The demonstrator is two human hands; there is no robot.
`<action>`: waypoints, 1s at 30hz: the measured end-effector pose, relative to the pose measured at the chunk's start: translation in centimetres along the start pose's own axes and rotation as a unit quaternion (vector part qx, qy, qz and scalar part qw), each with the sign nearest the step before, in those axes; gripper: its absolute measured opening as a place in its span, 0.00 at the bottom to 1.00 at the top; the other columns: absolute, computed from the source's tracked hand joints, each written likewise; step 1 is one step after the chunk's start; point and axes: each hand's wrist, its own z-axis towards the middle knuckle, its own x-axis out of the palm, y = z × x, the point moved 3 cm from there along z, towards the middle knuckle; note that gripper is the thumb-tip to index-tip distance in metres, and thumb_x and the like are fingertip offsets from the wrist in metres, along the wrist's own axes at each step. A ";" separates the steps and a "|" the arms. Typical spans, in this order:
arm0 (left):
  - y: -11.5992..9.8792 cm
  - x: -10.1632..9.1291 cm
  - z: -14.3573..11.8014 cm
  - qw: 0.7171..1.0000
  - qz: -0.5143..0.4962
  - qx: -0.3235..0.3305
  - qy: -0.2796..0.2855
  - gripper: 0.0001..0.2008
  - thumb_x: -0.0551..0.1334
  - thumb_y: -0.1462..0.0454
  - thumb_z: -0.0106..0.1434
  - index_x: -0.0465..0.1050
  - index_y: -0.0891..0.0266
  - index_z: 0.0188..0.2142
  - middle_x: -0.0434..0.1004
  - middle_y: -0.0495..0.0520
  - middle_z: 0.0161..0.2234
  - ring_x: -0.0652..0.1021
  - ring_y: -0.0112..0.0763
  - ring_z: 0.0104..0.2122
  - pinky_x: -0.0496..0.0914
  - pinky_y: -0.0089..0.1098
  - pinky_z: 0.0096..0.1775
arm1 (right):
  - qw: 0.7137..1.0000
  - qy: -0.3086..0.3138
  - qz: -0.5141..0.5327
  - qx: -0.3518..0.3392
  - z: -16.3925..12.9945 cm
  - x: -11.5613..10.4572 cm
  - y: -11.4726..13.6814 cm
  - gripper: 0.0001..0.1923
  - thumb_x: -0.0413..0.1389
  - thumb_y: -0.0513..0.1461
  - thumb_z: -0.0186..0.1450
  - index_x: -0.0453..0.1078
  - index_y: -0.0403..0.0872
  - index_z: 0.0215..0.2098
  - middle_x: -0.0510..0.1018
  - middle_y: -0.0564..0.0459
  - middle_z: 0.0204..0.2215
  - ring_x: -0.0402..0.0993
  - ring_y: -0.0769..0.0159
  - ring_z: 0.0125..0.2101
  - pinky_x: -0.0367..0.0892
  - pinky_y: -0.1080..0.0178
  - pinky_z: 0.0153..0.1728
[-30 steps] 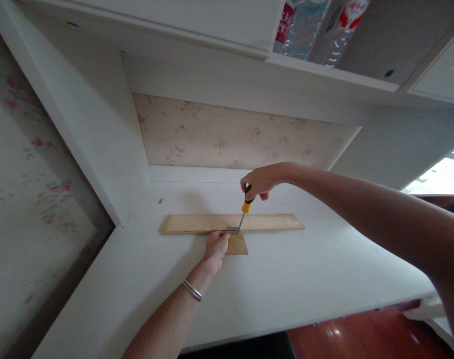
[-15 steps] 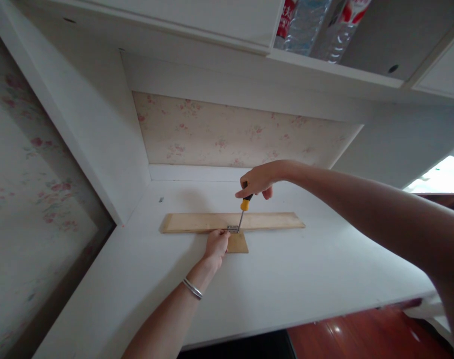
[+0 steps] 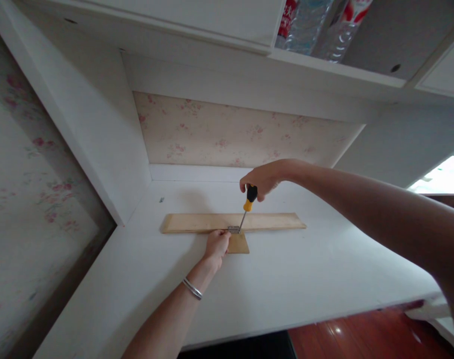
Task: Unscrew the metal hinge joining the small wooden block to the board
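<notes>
Right hand [image 3: 261, 180] grips screwdriver [image 3: 251, 196], tip at metal hinge [image 3: 233, 229] between plank [image 3: 197, 222] and near small board [image 3: 239, 244]; left hand [image 3: 216, 244] pinches hinge's left end. Tilted shaft could slip, skewing hinge.

Directly ahead at 12 o'clock you see a strip of floral wallpaper [image 3: 215, 132], framed in white. At 1 o'clock, clear plastic bottles [image 3: 307, 30] with red labels sit in an open cupboard compartment [image 3: 380, 35]. To your 3: a bright window [image 3: 446, 172]. Between 4 and 5: glossy red floor [image 3: 342, 331]. At 6: a black surface [image 3: 242, 347], identity unclear. To your 10: a white upright panel [image 3: 92, 129].
</notes>
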 end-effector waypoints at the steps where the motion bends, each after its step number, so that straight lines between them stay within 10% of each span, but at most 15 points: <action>1: 0.0 0.0 0.0 1.000 -0.002 -0.002 0.001 0.08 0.57 0.65 0.55 0.61 0.61 0.21 0.54 0.41 0.13 0.58 0.20 0.11 0.46 0.24 0.14 | 1.000 -0.004 0.004 0.005 0.0 0.0 -0.1 0.35 0.67 0.46 0.47 0.66 0.47 0.51 0.77 0.48 0.41 0.74 0.57 0.36 0.63 0.61 0.32; 5: -0.2 0.0 -0.3 1.000 -0.005 -0.009 -0.003 0.07 0.58 0.65 0.55 0.63 0.62 0.22 0.55 0.41 0.13 0.58 0.20 0.11 0.47 0.24 0.14 | 0.995 0.020 0.042 0.084 0.0 0.0 -0.7 0.25 0.53 0.54 0.60 0.69 0.44 0.44 0.78 0.48 0.30 0.75 0.60 0.28 0.62 0.59 0.31; 11: -0.1 -0.1 -0.2 1.000 -0.012 -0.007 -0.004 0.07 0.59 0.65 0.54 0.63 0.62 0.22 0.55 0.41 0.14 0.59 0.19 0.11 0.48 0.23 0.15 | 1.000 -0.007 0.013 0.004 0.1 -0.1 -0.3 0.35 0.66 0.46 0.48 0.63 0.49 0.53 0.77 0.49 0.41 0.74 0.59 0.34 0.62 0.62 0.30; 17: 0.0 -0.1 -0.1 1.000 -0.004 -0.011 -0.002 0.08 0.60 0.63 0.54 0.64 0.62 0.21 0.56 0.42 0.13 0.59 0.20 0.11 0.46 0.24 0.15 | 0.997 0.033 0.034 0.060 -0.1 0.0 -0.1 0.20 0.56 0.48 0.59 0.69 0.44 0.44 0.78 0.48 0.32 0.75 0.62 0.28 0.63 0.61 0.30; 21: 0.0 -0.1 -0.1 1.000 -0.008 -0.014 0.003 0.08 0.60 0.63 0.54 0.64 0.62 0.22 0.56 0.42 0.12 0.59 0.20 0.11 0.46 0.24 0.15 | 1.000 -0.010 0.016 -0.006 -0.1 -0.2 0.3 0.32 0.65 0.43 0.48 0.65 0.49 0.51 0.77 0.49 0.40 0.74 0.60 0.33 0.62 0.63 0.30; 26: 0.0 -0.1 0.0 1.000 -0.003 -0.007 0.011 0.08 0.58 0.64 0.54 0.61 0.62 0.21 0.54 0.41 0.12 0.59 0.20 0.11 0.46 0.24 0.15 | 0.996 0.010 0.044 0.081 0.0 -0.1 0.0 0.26 0.48 0.55 0.63 0.69 0.42 0.44 0.77 0.47 0.26 0.74 0.62 0.25 0.63 0.60 0.29; 30: 0.0 -0.1 0.0 1.000 0.001 -0.005 0.016 0.08 0.57 0.64 0.55 0.61 0.62 0.21 0.54 0.41 0.12 0.59 0.20 0.11 0.46 0.24 0.15 | 1.000 0.005 0.022 0.014 0.1 -0.1 0.2 0.26 0.61 0.45 0.54 0.66 0.46 0.49 0.78 0.48 0.37 0.74 0.62 0.31 0.62 0.62 0.30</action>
